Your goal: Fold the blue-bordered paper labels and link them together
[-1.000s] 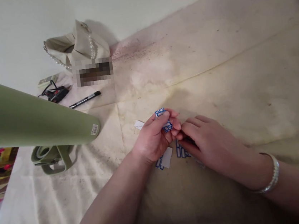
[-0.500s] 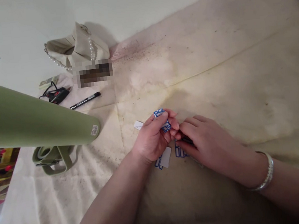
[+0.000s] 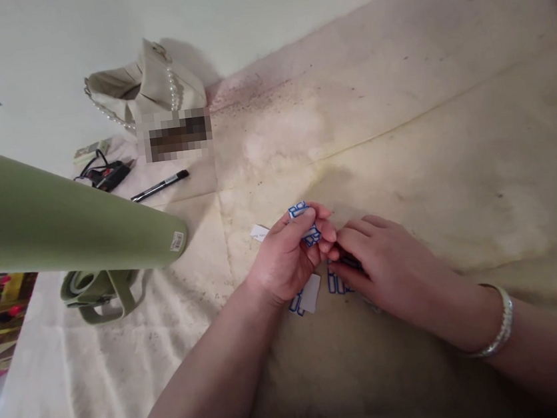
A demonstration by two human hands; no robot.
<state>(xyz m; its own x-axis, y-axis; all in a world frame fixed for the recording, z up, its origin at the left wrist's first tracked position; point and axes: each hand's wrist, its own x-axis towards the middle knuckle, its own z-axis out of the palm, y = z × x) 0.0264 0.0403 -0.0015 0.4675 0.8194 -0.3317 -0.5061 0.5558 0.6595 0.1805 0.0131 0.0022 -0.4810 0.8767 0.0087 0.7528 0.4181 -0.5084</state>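
My left hand (image 3: 286,255) is closed, with the thumb pressing a small white paper piece with blue-outlined boxes (image 3: 297,207) against the fingers. Close by on its right, my right hand (image 3: 387,260) is curled with its knuckles up. Its fingertips meet the left fingertips, and anything held between them is hidden in shadow. Beneath the hands lie more blue-outlined paper (image 3: 336,281) and a plain white slip (image 3: 311,294). Another white slip with small print (image 3: 260,232) shows partly behind the left hand.
A large green bottle (image 3: 68,213) juts in from the left, over a green strap (image 3: 117,298). Behind it are a black pen (image 3: 160,185), a dark corded item (image 3: 111,176) and a cream bag with pearls (image 3: 164,88). A stained cloth (image 3: 430,171) covers the table.
The view has shifted very slightly. Both hands keep almost the same pose, and the paper stays under my left thumb.
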